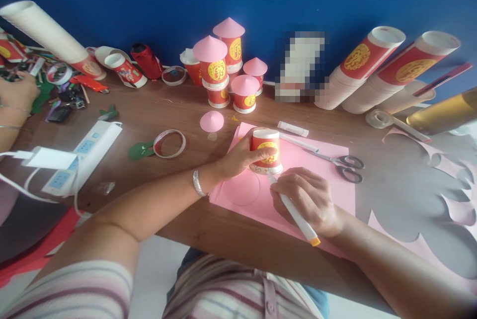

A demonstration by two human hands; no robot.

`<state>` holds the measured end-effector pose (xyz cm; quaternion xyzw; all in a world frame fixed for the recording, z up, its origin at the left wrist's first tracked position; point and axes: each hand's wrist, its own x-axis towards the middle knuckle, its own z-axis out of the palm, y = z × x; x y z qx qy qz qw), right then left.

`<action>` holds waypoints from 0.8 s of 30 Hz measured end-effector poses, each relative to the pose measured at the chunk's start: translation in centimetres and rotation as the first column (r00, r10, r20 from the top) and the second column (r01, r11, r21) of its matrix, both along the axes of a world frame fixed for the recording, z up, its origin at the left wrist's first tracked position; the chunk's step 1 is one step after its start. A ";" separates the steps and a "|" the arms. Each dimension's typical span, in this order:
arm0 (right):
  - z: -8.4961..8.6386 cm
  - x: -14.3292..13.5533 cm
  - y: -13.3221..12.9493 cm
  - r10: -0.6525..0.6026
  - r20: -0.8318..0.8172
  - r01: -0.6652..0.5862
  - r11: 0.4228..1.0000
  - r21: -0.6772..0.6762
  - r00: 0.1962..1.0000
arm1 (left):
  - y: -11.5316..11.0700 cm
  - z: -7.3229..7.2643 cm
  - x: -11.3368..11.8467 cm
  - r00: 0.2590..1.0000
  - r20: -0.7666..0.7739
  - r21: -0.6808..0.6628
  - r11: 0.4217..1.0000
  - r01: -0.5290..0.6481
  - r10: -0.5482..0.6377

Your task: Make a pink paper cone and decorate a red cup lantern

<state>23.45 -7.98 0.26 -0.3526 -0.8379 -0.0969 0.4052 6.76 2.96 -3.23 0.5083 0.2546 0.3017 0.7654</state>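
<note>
My left hand (244,156) is wrapped round a red paper cup (265,141) with a gold emblem, its thumb across the front. The cup is upside down over pink paper (320,190), and a drawn pattern marks part of its white rim. In my right hand (305,199) is a white marker (298,217) with an orange end, its tip close to that rim; I cannot tell whether it touches. A drawn circle (242,189) shows on the paper left of the marker. Scissors (345,164) lie on the paper's right side, beside a white pen (298,143).
Red cups with pink cone roofs (215,65) stand at the back. Leaning cup stacks (372,55) and paper scraps (462,209) are to the right. A power strip (87,147), a paper ring (169,143) and another person's hand (17,95) are to the left.
</note>
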 end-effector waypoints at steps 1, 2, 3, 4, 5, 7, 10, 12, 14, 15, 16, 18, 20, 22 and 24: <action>0.0 0.0 0.0 -0.001 0.000 0.001 1.000 0.001 1.000 | 0.0 0.0 0.0 1.000 0.000 0.000 1.000 0.000 0.000; 0.0 0.0 0.0 -0.003 -0.001 0.003 1.000 0.001 1.000 | 0.0 0.0 0.0 1.000 -0.001 0.002 1.000 -0.002 0.002; 0.0 0.0 0.0 -0.006 0.001 0.006 1.000 -0.002 1.000 | -0.1 0.1 0.0 1.000 -0.004 0.007 1.000 -0.004 0.004; 0.0 0.0 0.0 -0.010 0.003 0.010 1.000 -0.006 1.000 | -0.1 0.2 0.0 1.000 -0.008 0.013 1.000 -0.005 0.005; 0.0 0.0 0.0 -0.015 0.007 0.015 1.000 -0.010 1.000 | -0.1 0.2 0.0 1.000 -0.014 0.019 1.000 -0.005 0.005; 0.0 0.0 0.0 -0.025 0.010 0.025 1.000 -0.015 1.000 | -0.2 0.4 0.0 1.000 -0.025 0.025 1.000 -0.004 0.005; 0.0 0.1 0.0 -0.031 0.009 0.032 0.999 -0.021 0.999 | -0.2 0.4 0.0 0.999 -0.031 0.028 1.000 -0.007 0.008; 0.0 0.1 0.1 -0.032 0.011 0.032 0.999 -0.029 0.999 | -0.1 0.3 0.1 1.000 -0.031 0.034 0.999 -0.005 0.006; 0.0 0.1 0.1 -0.029 0.018 0.030 0.999 -0.036 0.999 | -0.1 0.3 0.1 0.999 -0.035 0.041 0.999 0.000 0.001; 0.0 0.0 0.1 -0.029 0.022 0.030 0.999 -0.037 0.999 | -0.1 0.4 0.1 0.999 -0.035 0.043 0.999 0.002 0.000; 0.0 0.0 0.1 -0.028 0.027 0.029 0.999 -0.035 0.999 | -0.1 0.4 0.0 0.999 -0.034 0.045 0.999 0.002 0.000; 0.1 0.0 0.1 -0.025 0.035 0.026 0.999 -0.031 0.999 | -0.2 0.5 0.0 1.000 -0.032 0.045 0.999 0.001 0.000; 0.1 0.0 0.1 -0.024 0.040 0.025 0.999 -0.030 0.999 | -0.2 0.6 0.0 1.000 -0.030 0.045 0.999 0.003 -0.002; 0.2 0.0 0.1 -0.024 0.040 0.026 0.999 -0.036 0.999 | -0.3 0.7 -0.1 0.999 -0.031 0.044 0.999 0.009 -0.007; 0.2 0.0 0.1 -0.028 0.037 0.029 0.999 -0.041 0.999 | -0.3 0.6 -0.1 1.000 -0.021 0.044 0.999 0.008 -0.007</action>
